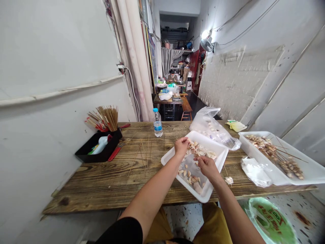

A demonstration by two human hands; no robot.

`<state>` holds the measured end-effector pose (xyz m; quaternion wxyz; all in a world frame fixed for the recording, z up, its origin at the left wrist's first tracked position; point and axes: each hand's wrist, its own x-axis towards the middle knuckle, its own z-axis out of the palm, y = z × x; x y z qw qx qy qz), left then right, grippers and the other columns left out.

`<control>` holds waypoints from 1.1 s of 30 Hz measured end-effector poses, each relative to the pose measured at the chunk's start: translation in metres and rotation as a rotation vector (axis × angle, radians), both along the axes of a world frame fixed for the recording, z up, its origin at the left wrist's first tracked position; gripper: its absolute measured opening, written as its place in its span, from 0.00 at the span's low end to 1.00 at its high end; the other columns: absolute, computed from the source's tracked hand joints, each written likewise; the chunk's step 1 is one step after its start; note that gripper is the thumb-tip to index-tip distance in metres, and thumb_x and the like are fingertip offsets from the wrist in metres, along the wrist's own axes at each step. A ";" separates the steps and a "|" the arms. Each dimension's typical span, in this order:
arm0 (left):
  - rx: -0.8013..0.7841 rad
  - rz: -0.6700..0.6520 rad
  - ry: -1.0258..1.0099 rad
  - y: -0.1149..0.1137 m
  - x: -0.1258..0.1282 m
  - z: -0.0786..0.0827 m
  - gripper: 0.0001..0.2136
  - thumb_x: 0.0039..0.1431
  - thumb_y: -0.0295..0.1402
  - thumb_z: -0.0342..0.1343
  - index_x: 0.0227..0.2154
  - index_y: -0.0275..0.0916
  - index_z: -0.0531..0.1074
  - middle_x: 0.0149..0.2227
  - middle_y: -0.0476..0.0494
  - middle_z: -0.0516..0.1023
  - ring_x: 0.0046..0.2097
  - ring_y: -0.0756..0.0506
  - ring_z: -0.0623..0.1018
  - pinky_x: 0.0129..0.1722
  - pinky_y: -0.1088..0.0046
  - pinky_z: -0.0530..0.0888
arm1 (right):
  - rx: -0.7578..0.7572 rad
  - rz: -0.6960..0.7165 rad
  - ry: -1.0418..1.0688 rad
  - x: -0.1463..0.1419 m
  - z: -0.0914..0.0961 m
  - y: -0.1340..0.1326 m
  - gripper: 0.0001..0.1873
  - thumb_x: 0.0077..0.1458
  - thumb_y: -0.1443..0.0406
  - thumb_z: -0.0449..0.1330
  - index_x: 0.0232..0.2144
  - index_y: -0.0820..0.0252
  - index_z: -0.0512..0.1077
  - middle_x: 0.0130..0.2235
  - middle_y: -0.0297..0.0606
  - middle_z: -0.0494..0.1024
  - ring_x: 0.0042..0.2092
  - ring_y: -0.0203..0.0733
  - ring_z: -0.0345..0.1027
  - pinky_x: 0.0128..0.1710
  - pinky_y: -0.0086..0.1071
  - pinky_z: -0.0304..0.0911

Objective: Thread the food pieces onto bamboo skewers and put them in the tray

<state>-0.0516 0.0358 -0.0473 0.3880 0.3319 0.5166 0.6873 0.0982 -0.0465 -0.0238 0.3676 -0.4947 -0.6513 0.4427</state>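
A white plastic tray [166,158] stands tilted in front of me, with what look like garlic cloves [195,179] near its front and more cloves with papery skins [209,155] toward the back. My left hand [181,146] is over its left rim, thumb and fingers pinched together beside the pieces there. Over the middle of the tray, my right hand [206,165] also has its fingertips pinched, with a small brownish bit at their ends. What either hand holds is too small to make out.
Thin wooden skewers [141,157] lie left of the tray, behind them a water bottle [157,125]. A black box [98,154] and bundled sticks [110,118] are farther left. A plastic bag [215,132] and a second tray [311,174] with loaded skewers [269,147] sit right; below is a green-lined bin [271,220].
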 end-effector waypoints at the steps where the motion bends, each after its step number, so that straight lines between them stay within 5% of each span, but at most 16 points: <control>1: 0.005 0.007 0.024 0.001 0.000 -0.002 0.09 0.47 0.26 0.63 0.35 0.35 0.79 0.31 0.44 0.80 0.33 0.49 0.78 0.41 0.70 0.76 | -0.002 0.001 -0.002 0.000 0.000 0.000 0.24 0.48 0.51 0.52 0.33 0.67 0.75 0.19 0.28 0.59 0.18 0.30 0.47 0.19 0.28 0.43; 33: 0.051 0.018 0.185 -0.003 -0.003 0.000 0.07 0.49 0.21 0.57 0.32 0.36 0.75 0.29 0.46 0.79 0.32 0.49 0.79 0.36 0.73 0.75 | -0.009 0.008 0.026 0.000 -0.003 -0.001 0.25 0.48 0.51 0.51 0.33 0.67 0.75 0.18 0.27 0.57 0.18 0.30 0.45 0.18 0.27 0.41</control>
